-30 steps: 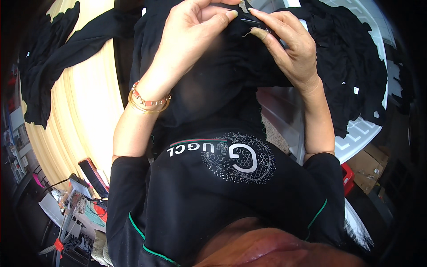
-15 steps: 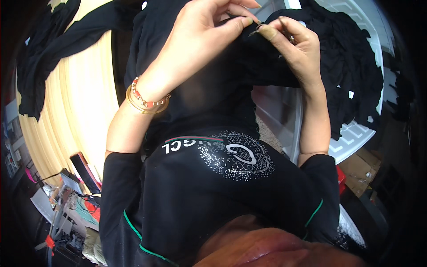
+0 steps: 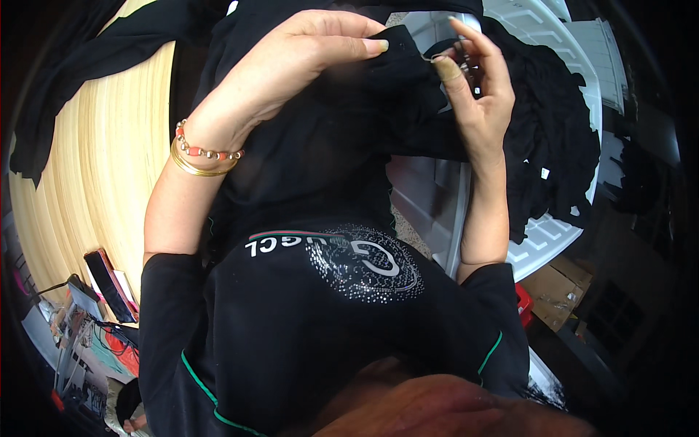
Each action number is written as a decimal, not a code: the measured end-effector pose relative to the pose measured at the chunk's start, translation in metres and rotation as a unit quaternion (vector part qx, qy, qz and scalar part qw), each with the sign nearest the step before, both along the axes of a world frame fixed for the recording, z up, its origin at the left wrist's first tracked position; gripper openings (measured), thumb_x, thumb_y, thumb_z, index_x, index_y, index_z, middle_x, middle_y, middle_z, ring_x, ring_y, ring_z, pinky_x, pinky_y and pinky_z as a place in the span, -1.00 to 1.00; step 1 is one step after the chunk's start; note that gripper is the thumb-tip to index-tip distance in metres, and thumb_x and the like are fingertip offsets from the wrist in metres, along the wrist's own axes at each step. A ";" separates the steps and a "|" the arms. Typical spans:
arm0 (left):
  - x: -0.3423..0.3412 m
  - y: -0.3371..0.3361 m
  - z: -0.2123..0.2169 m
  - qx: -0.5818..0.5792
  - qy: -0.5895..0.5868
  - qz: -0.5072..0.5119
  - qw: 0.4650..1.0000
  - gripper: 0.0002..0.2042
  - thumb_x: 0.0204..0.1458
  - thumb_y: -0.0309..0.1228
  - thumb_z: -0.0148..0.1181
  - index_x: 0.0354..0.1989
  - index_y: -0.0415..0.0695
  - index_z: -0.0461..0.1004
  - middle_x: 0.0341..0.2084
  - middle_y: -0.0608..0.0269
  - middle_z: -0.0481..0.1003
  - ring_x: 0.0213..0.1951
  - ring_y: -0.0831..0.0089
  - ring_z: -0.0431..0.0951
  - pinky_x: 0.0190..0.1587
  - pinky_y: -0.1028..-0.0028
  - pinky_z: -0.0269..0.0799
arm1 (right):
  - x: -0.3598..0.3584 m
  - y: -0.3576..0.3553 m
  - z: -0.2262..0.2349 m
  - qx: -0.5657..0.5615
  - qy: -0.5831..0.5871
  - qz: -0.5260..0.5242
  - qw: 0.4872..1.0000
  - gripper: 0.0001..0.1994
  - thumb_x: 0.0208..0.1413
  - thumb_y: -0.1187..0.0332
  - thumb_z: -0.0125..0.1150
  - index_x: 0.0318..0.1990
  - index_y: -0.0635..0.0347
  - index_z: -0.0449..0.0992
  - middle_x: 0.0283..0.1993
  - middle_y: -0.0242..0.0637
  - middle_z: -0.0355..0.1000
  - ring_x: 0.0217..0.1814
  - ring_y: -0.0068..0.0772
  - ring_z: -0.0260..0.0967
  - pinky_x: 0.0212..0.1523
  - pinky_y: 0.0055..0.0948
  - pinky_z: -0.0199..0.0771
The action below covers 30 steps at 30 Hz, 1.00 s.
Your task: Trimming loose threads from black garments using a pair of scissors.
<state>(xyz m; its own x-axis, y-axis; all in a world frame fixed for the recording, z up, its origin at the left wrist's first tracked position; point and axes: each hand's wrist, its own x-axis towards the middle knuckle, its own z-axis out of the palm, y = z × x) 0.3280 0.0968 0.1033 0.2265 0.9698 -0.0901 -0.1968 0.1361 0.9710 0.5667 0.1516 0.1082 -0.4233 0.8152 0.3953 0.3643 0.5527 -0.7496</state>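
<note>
Top centre, the left hand [image 3: 295,62] pinches the black cloth [image 3: 403,45]; the right hand [image 3: 482,102], half curled, holds a small tool [image 3: 467,61], thumb by a thread [image 3: 428,58]. The thread seems attached, so this piece looks unfinished; whether the upper-right pile [image 3: 553,131] is done, I cannot tell.
</note>
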 end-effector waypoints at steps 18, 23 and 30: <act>0.000 -0.001 -0.019 0.077 0.088 -0.003 0.993 -0.69 0.23 -0.41 0.11 0.10 -0.26 0.47 -0.12 0.24 0.57 -0.04 0.56 0.53 0.10 0.61 0.39 | -0.006 0.005 0.000 0.188 -0.088 0.112 0.972 -0.63 -0.03 0.41 0.41 0.01 0.04 0.62 -0.37 -0.34 0.44 -0.38 -0.49 0.37 -0.47 -0.56 0.37; 0.001 -0.001 -0.017 0.086 0.099 -0.011 0.991 -0.69 0.24 -0.39 0.11 0.10 -0.26 0.48 -0.13 0.24 0.57 -0.04 0.56 0.53 0.09 0.61 0.39 | -0.003 0.008 -0.003 0.202 -0.084 0.122 0.968 -0.66 -0.01 0.41 0.39 -0.02 0.04 0.63 -0.39 -0.34 0.45 -0.40 -0.52 0.37 -0.49 -0.57 0.36; 0.004 0.000 -0.017 0.070 0.067 -0.012 0.995 -0.69 0.24 -0.38 0.11 0.08 -0.25 0.48 -0.16 0.28 0.57 -0.08 0.60 0.53 0.06 0.63 0.39 | -0.007 0.008 0.001 0.205 -0.065 0.124 0.969 -0.74 0.04 0.41 0.36 -0.07 0.08 0.65 -0.41 -0.40 0.46 -0.42 -0.59 0.35 -0.48 -0.61 0.33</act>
<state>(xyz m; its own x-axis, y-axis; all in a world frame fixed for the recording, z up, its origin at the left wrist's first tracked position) 0.3323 0.0965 0.0860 0.2451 0.9694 0.0147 -0.0633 0.0009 0.9980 0.5596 0.1594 0.1095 -0.6533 0.4684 0.5948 0.2588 0.8765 -0.4059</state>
